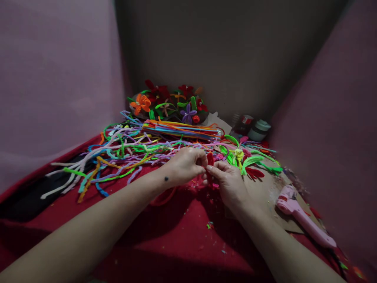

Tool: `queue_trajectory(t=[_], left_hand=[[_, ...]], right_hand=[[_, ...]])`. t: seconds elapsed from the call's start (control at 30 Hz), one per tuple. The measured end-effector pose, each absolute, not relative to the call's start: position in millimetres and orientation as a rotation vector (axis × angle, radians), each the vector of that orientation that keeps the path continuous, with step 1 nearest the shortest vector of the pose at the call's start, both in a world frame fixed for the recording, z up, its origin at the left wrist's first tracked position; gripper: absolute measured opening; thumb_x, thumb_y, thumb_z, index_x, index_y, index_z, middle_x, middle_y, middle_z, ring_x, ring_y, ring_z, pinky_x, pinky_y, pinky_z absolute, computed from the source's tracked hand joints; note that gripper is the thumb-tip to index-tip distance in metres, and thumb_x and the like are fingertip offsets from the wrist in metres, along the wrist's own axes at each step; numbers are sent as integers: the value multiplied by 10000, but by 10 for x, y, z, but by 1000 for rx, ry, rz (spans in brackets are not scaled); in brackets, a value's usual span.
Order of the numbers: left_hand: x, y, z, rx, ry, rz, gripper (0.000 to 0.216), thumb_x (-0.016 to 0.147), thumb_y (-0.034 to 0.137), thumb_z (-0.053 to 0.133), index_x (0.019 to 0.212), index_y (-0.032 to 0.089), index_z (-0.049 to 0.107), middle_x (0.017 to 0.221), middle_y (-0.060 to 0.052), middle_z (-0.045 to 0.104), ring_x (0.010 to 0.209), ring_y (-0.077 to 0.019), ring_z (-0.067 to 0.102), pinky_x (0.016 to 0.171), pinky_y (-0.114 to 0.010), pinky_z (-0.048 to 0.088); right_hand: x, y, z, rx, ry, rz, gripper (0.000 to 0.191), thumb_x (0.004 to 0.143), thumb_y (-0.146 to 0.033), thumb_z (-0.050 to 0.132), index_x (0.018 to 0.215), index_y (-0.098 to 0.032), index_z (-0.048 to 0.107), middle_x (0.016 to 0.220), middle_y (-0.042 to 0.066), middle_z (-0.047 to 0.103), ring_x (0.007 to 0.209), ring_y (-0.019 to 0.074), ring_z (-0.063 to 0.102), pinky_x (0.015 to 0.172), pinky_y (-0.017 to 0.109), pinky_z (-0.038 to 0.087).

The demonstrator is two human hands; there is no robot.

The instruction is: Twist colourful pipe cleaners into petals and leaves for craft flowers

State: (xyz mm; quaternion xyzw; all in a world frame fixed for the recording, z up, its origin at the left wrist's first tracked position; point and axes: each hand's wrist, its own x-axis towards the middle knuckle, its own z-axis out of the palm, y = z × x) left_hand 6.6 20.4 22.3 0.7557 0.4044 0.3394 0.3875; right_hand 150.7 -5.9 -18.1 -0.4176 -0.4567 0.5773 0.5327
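My left hand [185, 165] and my right hand [228, 182] meet over a red cloth [176, 236], fingers pinched together on a red pipe cleaner piece [210, 158] bent into a small loop. A longer red strand [163, 198] curves down below my left wrist. Both hands are closed on the red piece. Loose pipe cleaners [118, 157] in many colours lie spread to the left, just beyond my hands.
A bundle of straight pipe cleaners [182, 129] and finished pipe-cleaner flowers [167, 104] sit at the back. Green and red shaped pieces [253, 165] lie on cardboard [265, 192] at right, with a pink glue gun [300, 216]. Two small jars [251, 127] stand behind.
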Motion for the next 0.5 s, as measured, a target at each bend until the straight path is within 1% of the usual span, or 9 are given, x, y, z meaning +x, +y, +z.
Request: queue_trajectory(t=[0.1, 0.2, 0.3, 0.37, 0.43, 0.5], left_hand=[[51, 219, 248, 1751, 953, 791, 90, 596, 133, 628, 683, 155, 618, 543, 28, 574, 451, -78, 465, 447, -188, 339], [8, 277, 243, 1736, 982, 853, 111, 632, 215, 633, 714, 141, 639, 577, 19, 565, 441, -57, 409, 429, -183, 302], [0, 303, 201, 1699, 962, 849, 90, 653, 223, 612, 638, 134, 604, 506, 39, 483, 415, -41, 341, 402, -177, 246], [10, 299, 170, 1672, 964, 809, 126, 644, 221, 615, 575, 133, 556, 453, 57, 408, 398, -36, 303, 386, -177, 205], [14, 291, 152, 1650, 981, 751, 123, 634, 211, 613, 569, 131, 545, 438, 61, 394, 390, -35, 298, 381, -180, 190], [5, 286, 148, 1625, 972, 680, 73, 634, 193, 592, 607, 128, 572, 436, 62, 406, 382, -36, 299, 379, -182, 194]], right_hand=[[1510, -90, -155, -1010, -1130, 1314, 207, 676, -253, 640, 541, -162, 512, 478, -32, 557, 430, 77, 482, 471, 209, 395], [1511, -109, -124, -1025, -1105, 1393, 177, 677, -258, 631, 577, -162, 521, 479, -21, 576, 417, 82, 485, 452, 209, 377], [1509, -119, -110, -1035, -1076, 1484, 187, 637, -275, 663, 592, -155, 527, 472, -10, 585, 389, 85, 487, 415, 203, 363], [1503, -131, -103, -1059, -1069, 1495, 205, 600, -277, 693, 591, -148, 534, 468, -9, 587, 375, 81, 481, 393, 195, 353], [1496, -149, -92, -1077, -1081, 1473, 212, 579, -264, 708, 574, -144, 533, 458, -14, 581, 368, 74, 471, 384, 189, 353], [1490, -167, -77, -1082, -1097, 1451, 209, 580, -249, 708, 557, -144, 529, 457, -19, 578, 374, 75, 478, 395, 193, 378]])
